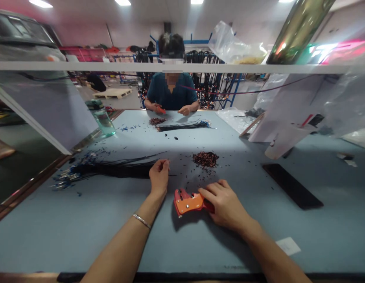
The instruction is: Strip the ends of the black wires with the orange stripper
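My right hand (pixel 226 202) is wrapped around the handles of an orange and red wire stripper (pixel 190 203), whose jaws point left above the table. My left hand (pixel 159 175) is closed in a pinch at the right end of a bundle of black wires (pixel 117 169); a thin black wire appears to be between the fingertips, though they hide most of it. Blue and silvery ends of the bundle (pixel 69 177) fan out at the left. Beyond the stripper lies a pile of small dark and copper-coloured offcuts (pixel 205 159), with loose bits scattered around it.
A black phone (pixel 291 185) lies at the right, near a white cup (pixel 284 139). A green bottle (pixel 101 120) stands at the far left. Across the table (pixel 141 236), a person (pixel 172 92) holds an orange tool behind another wire bundle (pixel 185 125). A white shelf (pixel 182 67) spans overhead.
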`<state>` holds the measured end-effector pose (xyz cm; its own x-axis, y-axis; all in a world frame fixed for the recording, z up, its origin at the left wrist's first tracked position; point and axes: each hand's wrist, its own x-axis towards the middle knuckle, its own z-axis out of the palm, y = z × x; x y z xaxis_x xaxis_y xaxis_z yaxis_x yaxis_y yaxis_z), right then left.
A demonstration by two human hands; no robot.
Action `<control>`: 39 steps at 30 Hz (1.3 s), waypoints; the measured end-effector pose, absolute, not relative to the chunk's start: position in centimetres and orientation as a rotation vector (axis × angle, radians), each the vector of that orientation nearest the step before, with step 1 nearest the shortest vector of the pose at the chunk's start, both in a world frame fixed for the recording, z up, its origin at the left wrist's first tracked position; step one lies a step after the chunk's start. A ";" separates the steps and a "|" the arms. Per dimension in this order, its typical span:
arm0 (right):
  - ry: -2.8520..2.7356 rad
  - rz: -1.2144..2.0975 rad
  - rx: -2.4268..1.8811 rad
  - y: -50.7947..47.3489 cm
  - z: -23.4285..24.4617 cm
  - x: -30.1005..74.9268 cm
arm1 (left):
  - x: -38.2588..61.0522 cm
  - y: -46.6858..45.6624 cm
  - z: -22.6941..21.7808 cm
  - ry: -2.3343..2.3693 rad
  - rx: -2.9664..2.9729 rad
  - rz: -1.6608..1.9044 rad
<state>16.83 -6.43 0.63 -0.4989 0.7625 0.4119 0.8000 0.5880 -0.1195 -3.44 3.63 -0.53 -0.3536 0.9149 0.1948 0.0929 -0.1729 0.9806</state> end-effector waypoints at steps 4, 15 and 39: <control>-2.498 -0.216 -1.262 -6.6 0.5 16.5 | -3.3 3.7 -0.8 1.425 1.185 1.592; -2.024 -0.656 -1.785 -5.5 0.4 19.6 | -2.9 3.5 -1.1 1.464 1.355 1.561; -2.314 -0.404 -1.655 -6.6 0.4 17.2 | -2.7 3.1 -1.0 1.521 1.509 1.478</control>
<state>17.23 -6.58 0.36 -0.3127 0.8738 0.3724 0.9483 0.3096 0.0697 -2.66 3.05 -1.02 -0.2333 0.9210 0.3119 0.3382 -0.2238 0.9141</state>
